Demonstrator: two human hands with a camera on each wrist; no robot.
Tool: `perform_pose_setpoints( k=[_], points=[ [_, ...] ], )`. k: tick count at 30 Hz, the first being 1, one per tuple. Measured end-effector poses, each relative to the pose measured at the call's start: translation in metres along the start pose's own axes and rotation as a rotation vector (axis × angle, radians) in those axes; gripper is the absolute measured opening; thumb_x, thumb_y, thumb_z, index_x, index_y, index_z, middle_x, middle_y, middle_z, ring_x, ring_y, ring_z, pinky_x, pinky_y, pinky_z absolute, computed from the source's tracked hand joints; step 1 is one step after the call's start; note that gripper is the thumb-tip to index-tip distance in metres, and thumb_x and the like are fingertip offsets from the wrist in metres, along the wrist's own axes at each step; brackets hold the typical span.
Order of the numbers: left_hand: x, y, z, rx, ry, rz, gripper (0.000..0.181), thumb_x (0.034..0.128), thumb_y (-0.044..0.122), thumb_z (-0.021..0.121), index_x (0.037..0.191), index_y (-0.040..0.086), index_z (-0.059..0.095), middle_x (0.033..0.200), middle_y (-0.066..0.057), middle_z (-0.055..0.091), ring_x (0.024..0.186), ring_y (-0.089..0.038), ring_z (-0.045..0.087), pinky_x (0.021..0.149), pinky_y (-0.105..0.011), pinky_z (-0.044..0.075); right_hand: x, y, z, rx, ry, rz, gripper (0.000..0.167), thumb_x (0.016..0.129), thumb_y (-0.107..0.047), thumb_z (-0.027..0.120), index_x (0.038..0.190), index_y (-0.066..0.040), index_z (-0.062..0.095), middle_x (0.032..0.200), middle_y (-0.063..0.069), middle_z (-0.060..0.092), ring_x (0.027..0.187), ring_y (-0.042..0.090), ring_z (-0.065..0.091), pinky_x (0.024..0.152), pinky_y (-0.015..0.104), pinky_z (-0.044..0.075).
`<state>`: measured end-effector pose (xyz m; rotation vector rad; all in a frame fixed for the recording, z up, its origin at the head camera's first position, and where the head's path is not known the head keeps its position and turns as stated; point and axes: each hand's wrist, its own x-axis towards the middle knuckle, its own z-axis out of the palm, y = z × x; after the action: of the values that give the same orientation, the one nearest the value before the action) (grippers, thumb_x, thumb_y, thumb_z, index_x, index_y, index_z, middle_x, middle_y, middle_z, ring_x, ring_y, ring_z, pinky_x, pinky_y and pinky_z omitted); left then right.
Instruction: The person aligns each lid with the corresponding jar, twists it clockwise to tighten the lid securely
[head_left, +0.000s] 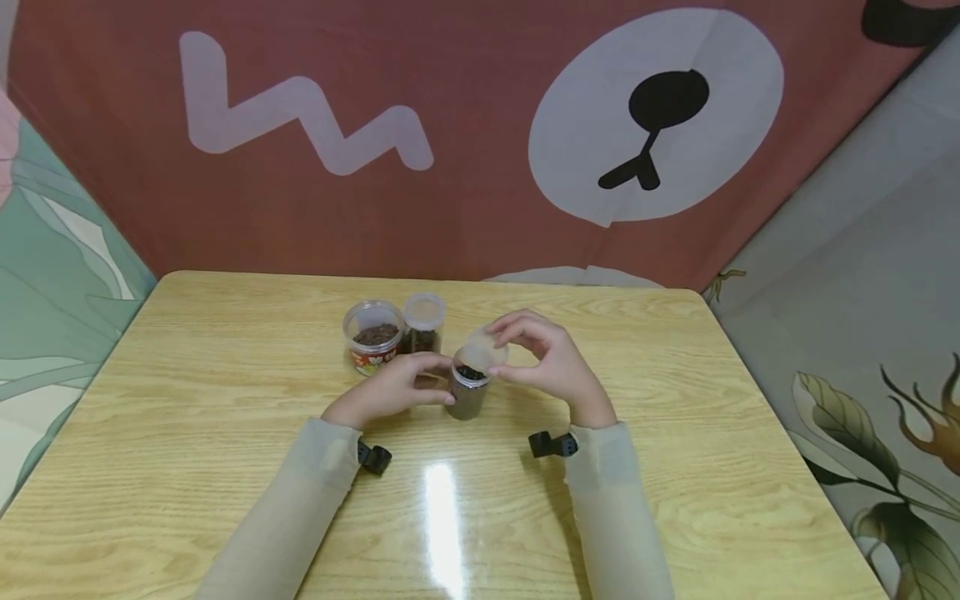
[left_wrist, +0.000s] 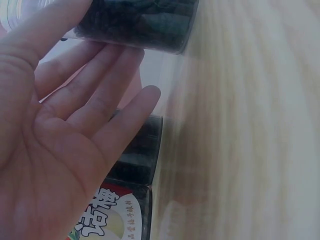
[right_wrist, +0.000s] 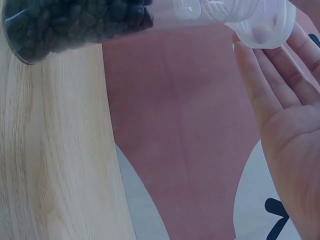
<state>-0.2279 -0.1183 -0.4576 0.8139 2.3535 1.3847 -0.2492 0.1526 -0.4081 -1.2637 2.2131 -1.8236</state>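
Note:
A clear plastic jar (head_left: pixel 467 400) holding dark, seed-like pieces stands upright on the table. My left hand (head_left: pixel 390 387) grips its side between thumb and fingers; the left wrist view shows the jar (left_wrist: pixel 140 25) at the top, by the fingertips. Over the jar's mouth, my right hand (head_left: pixel 551 358) pinches a translucent lid (head_left: pixel 483 348) by its edge. The lid is tilted, its far side close to the rim. In the right wrist view the lid (right_wrist: pixel 270 25) is off the jar's neck, and the dark pieces (right_wrist: pixel 80 22) fill the jar's lower part.
Behind my left hand stand a wide tub (head_left: pixel 372 337) with a printed label and brown contents, and a lidded jar (head_left: pixel 424 321) with dark contents. The wooden table (head_left: pixel 225 358) ends at a red-brown cloth backdrop (head_left: pixel 465 217).

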Motion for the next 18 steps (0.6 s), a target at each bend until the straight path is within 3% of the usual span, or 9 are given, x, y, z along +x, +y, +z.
perform_pose_setpoints(
  k=[18],
  points=[
    [0.0011,-0.0012,-0.0004,-0.029,-0.009,0.024,0.049,0.0947,0.022,0.075,0.139,0.008,0.059,0.134,-0.006,0.064,0.126,-0.025,0.059,0.108,-0.043,0.048,0.0021,-0.0017,0.0082,-0.06,-0.084,0.062,0.029,0.078,0.008,0.084,0.102,-0.002,0.069,0.121,0.015,0.063,0.117,0.026,0.059,0.108,0.04,0.048]
  ],
)
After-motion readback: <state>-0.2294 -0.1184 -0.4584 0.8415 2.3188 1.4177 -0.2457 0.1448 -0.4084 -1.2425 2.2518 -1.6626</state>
